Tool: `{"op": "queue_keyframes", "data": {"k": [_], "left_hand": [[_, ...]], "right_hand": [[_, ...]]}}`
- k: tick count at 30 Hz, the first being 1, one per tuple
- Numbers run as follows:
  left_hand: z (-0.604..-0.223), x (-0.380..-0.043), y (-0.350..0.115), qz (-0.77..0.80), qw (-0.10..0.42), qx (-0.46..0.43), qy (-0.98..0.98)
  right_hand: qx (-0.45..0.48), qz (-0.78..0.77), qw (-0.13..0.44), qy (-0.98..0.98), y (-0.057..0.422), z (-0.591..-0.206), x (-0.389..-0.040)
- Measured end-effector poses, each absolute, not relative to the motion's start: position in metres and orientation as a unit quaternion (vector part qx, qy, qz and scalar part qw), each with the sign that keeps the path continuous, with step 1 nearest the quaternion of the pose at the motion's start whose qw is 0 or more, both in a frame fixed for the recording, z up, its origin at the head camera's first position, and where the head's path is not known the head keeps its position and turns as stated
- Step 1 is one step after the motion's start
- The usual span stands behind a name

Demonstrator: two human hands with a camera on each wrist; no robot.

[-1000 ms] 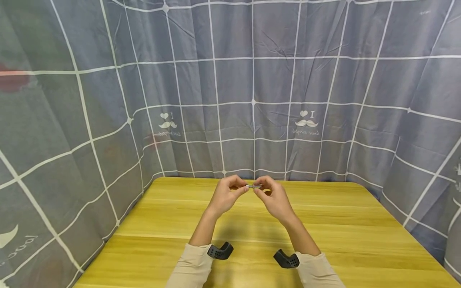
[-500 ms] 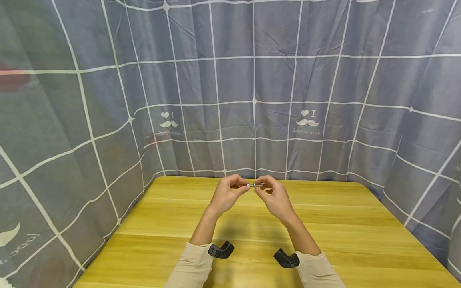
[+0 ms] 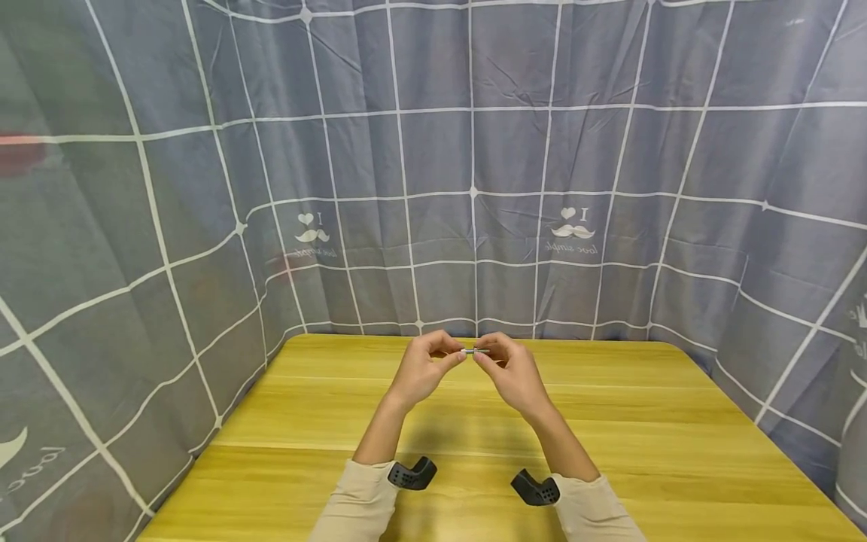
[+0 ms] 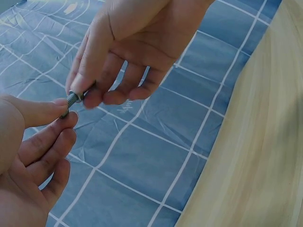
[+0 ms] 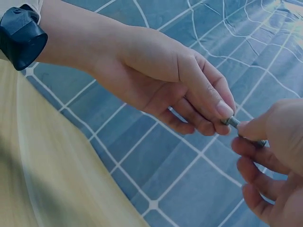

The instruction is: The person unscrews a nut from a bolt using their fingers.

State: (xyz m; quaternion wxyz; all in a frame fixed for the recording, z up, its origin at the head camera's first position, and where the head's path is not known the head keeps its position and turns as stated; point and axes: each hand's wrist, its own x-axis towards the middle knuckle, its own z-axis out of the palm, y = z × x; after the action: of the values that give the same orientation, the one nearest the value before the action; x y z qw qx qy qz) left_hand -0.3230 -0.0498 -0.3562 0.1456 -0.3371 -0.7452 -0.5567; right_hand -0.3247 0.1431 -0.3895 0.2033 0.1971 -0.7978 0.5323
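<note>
Just above the table's far part, both hands meet at a small silver threaded bolt (image 3: 470, 351). My left hand (image 3: 421, 370) pinches one end of it between thumb and fingers, hiding that end. From the other side, my right hand (image 3: 516, 375) grips the bolt with thumb and index finger, around what looks like a nut (image 4: 79, 95) in the left wrist view. A stretch of bare thread (image 5: 232, 121) shows between the two thumbs in the right wrist view. Beyond the right thumb, the bolt's far end (image 5: 260, 143) sticks out. The other fingers of both hands are loosely curled.
A yellow wood-grain table (image 3: 460, 444) lies under the hands. Grey curtain (image 3: 440, 165) with white grid lines surrounds its back and sides. Black wrist mounts (image 3: 413, 474) sit at the beige sleeves (image 3: 362, 497).
The right fingertips have shifted slightly left along the bolt, closer to the left fingertips. Both hands keep their pinch, and the head view has moved a little.
</note>
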Motion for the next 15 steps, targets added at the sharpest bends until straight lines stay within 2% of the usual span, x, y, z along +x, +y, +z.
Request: {"op": "queue_keyframes", "data": {"k": [8, 15], "left_hand": [[-0.3570, -0.3230, -0.0467, -0.560, 0.143, -0.337, -0.743], [-0.3603, -0.3224, -0.0478, -0.558, 0.150, -0.331, -0.746]], "right_hand": [[0.183, 0.555, 0.170, -0.793, 0.1467, -0.3904, -0.3234], [0.188, 0.550, 0.201, -0.789, 0.1446, -0.3909, -0.3221]]}}
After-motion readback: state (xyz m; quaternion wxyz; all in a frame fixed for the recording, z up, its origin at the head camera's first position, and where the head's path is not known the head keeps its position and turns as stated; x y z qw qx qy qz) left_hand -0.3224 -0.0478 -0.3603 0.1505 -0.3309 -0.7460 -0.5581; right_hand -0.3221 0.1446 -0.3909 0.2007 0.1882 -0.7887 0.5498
